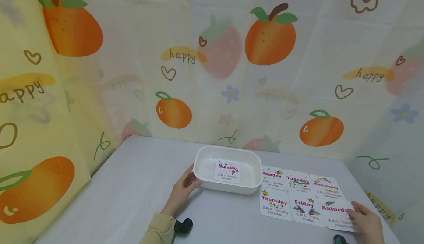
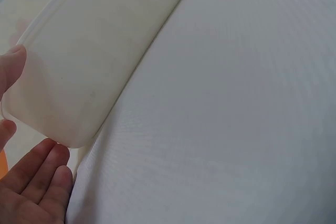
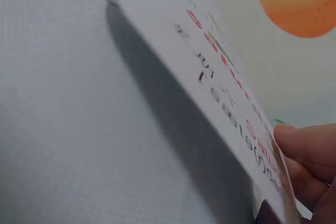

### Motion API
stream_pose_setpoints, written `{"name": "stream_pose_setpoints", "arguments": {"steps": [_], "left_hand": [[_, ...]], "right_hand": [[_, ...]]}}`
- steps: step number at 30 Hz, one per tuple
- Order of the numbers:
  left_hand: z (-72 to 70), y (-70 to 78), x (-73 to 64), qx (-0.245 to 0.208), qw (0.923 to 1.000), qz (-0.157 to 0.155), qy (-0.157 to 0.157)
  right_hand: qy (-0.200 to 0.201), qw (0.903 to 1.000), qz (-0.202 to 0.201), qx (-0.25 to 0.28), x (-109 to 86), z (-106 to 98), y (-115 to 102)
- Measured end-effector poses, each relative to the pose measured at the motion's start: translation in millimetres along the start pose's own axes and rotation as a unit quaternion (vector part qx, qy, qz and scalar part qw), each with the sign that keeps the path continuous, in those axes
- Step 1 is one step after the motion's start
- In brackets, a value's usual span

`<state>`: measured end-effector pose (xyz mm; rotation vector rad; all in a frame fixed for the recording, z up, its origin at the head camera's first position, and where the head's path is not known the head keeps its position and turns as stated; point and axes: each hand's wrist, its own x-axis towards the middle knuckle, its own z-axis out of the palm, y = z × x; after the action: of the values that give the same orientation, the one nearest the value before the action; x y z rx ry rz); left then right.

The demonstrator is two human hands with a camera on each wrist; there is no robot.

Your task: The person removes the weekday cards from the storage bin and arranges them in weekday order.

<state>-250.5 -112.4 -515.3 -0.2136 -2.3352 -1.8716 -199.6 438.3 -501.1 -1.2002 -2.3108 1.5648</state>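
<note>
A white plastic basket [image 1: 228, 189] stands on the table, a "Sunday" card [image 1: 227, 176] lying inside it. My left hand [image 1: 181, 190] holds the basket's left end, thumb on the front wall and fingers at the corner; the left wrist view shows these fingertips against the basket wall [image 2: 79, 66]. At the far right my right hand [image 1: 368, 222] pinches the right edge of a "Saturday" card [image 1: 336, 215] between thumb and fingers. In the right wrist view that card [image 3: 173, 56] slants up off the table with a shadow beneath it.
Right of the basket lie "Monday" [image 1: 273, 180], "Tuesday" [image 1: 298, 186] and "Wednesday" [image 1: 326, 191] cards in a back row. "Thursday" [image 1: 275, 209] and "Friday" [image 1: 306, 220] cards lie in front of them. A fruit-printed curtain [image 1: 212, 1] hangs behind the white table [image 1: 116, 200].
</note>
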Motion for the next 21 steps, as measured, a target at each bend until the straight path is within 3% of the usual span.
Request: {"name": "stream_pose_setpoints", "arguments": {"steps": [21], "left_hand": [[-0.2,1.6,-0.1,0.004,0.9999,-0.011,0.002]], "right_hand": [[-0.027,0.9995,0.011,-0.011,7.0,-4.7,10.2]]}}
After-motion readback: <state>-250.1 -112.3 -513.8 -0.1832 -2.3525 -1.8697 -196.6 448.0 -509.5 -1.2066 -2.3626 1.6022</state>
